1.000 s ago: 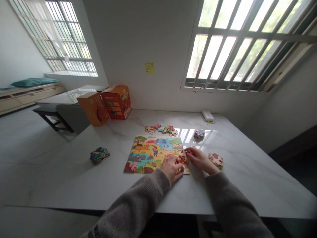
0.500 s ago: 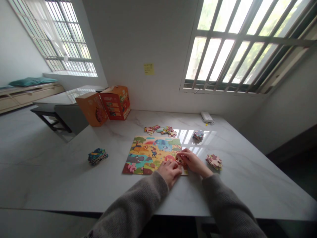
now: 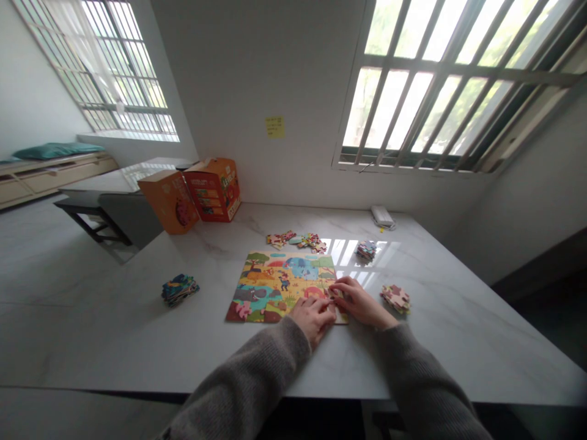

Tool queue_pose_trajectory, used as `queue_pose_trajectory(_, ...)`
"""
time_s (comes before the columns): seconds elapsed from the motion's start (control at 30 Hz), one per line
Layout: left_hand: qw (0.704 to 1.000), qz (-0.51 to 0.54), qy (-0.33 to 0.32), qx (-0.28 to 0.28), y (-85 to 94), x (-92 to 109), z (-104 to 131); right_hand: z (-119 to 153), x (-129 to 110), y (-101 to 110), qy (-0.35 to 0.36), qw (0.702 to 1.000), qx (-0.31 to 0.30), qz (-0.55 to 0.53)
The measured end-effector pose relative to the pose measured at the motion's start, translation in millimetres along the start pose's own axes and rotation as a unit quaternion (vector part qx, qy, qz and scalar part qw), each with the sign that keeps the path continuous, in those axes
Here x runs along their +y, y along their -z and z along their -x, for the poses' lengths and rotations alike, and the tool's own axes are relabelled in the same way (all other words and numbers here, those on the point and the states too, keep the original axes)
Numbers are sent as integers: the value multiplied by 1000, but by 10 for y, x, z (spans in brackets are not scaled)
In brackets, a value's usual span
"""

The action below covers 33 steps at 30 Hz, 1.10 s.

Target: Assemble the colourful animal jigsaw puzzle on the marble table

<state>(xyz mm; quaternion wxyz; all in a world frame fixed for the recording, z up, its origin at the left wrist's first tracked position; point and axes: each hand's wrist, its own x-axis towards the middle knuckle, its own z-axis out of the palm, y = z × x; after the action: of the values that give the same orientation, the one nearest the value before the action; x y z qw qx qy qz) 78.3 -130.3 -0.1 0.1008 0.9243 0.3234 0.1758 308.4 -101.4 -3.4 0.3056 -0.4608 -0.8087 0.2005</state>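
Observation:
A colourful animal jigsaw puzzle (image 3: 268, 287) lies on the table in front of me. My left hand (image 3: 312, 315) rests over its lower right part, fingers laid on the pieces. Coming in from the right edge, my right hand (image 3: 358, 300) has thumb and fingers closed on a puzzle piece (image 3: 333, 293) low against the picture. Both hands' fingertips nearly meet there, and they hide much of that piece and the lower right corner. A loose pink piece (image 3: 243, 310) sits on the puzzle's lower left.
Loose puzzle pieces (image 3: 312, 241) lie behind the puzzle. Piles stand around it: a dark blue-green stack (image 3: 180, 288) at left, a pink stack (image 3: 395, 298) at right, a purplish stack (image 3: 365, 250) behind. Orange boxes (image 3: 213, 190) and a white device (image 3: 382, 216) are farther back.
My right hand has lowered slightly and pressed the piece closer to the puzzle, its fingers nearer my left hand. The left hand stays nearly still.

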Motion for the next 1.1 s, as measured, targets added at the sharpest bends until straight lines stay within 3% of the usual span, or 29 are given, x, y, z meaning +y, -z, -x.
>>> queue_pose_trajectory(0.8, 1000, -9, -16, 7, -15, -7, 11, 73, 16, 91, -7, 1000, -23, 18)
queue_pose_trajectory(1.1, 999, -2, -36, 34, -129, -25, -151, -144, 199, -20, -17, 999, 36, 34)
